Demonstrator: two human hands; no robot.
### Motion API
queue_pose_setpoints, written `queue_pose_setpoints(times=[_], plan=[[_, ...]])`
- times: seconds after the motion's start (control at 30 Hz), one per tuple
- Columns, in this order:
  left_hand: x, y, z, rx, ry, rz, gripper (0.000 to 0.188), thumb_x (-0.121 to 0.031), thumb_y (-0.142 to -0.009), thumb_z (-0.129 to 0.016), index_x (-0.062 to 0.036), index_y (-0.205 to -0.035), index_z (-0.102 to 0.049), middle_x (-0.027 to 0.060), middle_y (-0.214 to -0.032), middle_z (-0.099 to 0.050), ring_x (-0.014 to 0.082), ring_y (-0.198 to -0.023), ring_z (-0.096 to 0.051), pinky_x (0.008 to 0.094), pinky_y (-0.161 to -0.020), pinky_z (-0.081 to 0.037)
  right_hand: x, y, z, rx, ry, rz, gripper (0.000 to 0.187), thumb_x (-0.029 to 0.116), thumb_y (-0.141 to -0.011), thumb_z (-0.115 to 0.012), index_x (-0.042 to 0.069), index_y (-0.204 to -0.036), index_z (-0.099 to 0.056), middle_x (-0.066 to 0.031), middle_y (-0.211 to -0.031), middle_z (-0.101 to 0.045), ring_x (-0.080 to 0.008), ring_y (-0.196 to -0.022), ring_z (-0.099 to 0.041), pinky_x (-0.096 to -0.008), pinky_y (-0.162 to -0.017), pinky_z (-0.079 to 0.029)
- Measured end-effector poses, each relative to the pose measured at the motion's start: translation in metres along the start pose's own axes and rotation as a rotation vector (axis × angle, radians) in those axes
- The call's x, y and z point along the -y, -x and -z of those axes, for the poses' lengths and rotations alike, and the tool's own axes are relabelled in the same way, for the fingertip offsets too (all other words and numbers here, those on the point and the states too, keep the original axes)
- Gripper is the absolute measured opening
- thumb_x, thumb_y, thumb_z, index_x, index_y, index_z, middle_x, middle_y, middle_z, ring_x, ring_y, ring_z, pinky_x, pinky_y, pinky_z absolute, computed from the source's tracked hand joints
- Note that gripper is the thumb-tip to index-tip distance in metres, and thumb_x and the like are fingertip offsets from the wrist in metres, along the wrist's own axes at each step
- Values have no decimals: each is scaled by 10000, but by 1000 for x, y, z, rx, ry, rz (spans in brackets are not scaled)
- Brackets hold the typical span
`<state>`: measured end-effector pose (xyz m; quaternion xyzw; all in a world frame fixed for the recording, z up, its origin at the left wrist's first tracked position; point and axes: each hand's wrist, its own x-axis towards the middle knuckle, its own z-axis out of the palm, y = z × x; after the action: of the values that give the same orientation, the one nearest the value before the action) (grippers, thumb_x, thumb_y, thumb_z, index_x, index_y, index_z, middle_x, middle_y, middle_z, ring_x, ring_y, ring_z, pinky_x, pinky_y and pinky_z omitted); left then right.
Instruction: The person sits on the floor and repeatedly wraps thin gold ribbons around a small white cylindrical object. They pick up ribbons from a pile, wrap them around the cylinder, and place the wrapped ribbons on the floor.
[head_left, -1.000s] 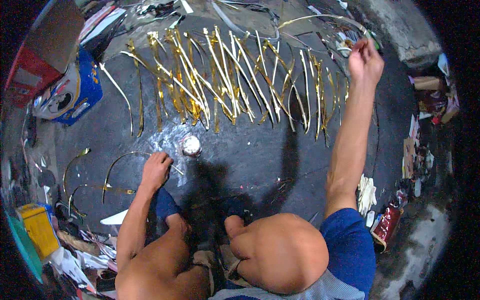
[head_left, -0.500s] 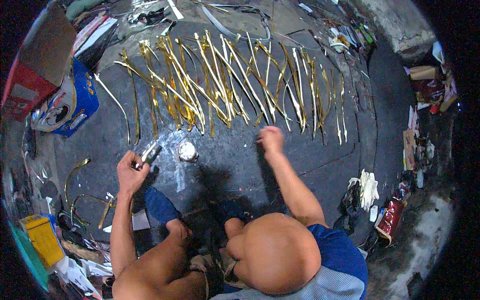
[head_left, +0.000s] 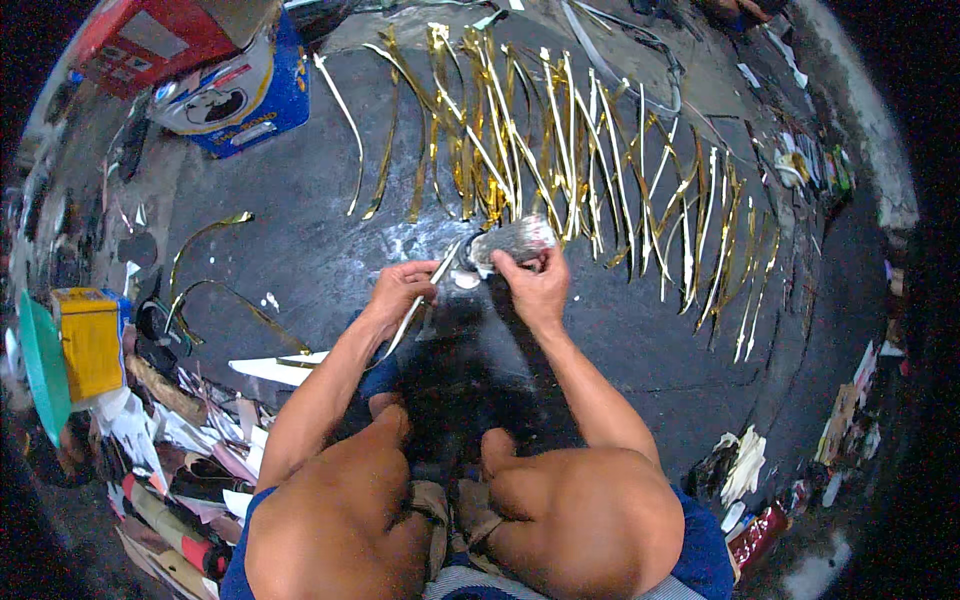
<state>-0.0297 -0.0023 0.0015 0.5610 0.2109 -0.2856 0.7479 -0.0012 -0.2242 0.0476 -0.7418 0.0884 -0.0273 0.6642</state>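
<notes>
My left hand (head_left: 402,292) pinches a narrow pale strip (head_left: 412,312), which runs down past the wrist and up towards the right hand. In my right hand (head_left: 537,288) is a small grey, smeared can-like cylinder (head_left: 512,243), tilted nearly onto its side, its whitish end with red flecks pointing right. The cylinder's dark left end is close to the strip; I cannot tell whether they touch. A small white patch (head_left: 466,279) shows just under it. Beyond both hands lies a wide row of gold and white strips (head_left: 560,150), many crossing one another.
A blue box (head_left: 265,95) and a red carton (head_left: 170,35) stand at the far left. Nearer left are curved gold strips (head_left: 215,285), a yellow tin (head_left: 88,340), a green disc (head_left: 42,355) and paper scraps (head_left: 190,425). Pale gloves (head_left: 745,465) lie at the lower right.
My right hand has come in from beside the strip row and now holds the grey cylinder. My left hand has moved right and now holds a pale strip. The view has shifted left.
</notes>
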Motion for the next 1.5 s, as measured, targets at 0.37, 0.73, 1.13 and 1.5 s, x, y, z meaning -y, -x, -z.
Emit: queue_pose_setpoints(times=[0.37, 0.73, 1.13, 1.5], plan=[[-1, 23, 2, 437, 570, 156, 628, 36, -841, -519, 8, -1464, -451, 47, -890, -662, 55, -535, -566, 176, -452, -487, -11, 15, 16, -52, 274, 26, 480, 166, -768, -871, -3, -1126, -602, -72, -954, -699, -125, -826, -664, -266, -669, -561], [2, -59, 7, -76, -806, -176, 102, -150, -728, -759, -50, -730, -775, 86, -730, -741, 196, -659, -682, 355, -681, -551, -4, 15, 24, 26, 262, -24, 514, 144, -773, -868, 8, -1184, -591, -82, -1033, -691, -101, -811, -652, -254, -675, -569], [-4, -29, -32, 130, -737, -982, 688, -116, -678, -817, -75, -1315, -561, 147, -1319, -581, 363, -1239, -556, 423, -1072, -443, -31, 27, -1, 239, 592, 377, 606, 75, -757, -815, 32, -1282, -516, -181, -1086, -651, -330, -958, -676, -376, -793, -562], [-4, -33, -33, 100, -876, -831, 608, -109, -754, -785, -56, -1306, -538, 173, -1260, -621, 352, -1174, -624, 405, -980, -513, -117, -35, 10, 186, 374, -333, 335, 55, -765, -722, 37, -1083, -618, -115, -938, -687, -219, -758, -653, -362, -705, -537]])
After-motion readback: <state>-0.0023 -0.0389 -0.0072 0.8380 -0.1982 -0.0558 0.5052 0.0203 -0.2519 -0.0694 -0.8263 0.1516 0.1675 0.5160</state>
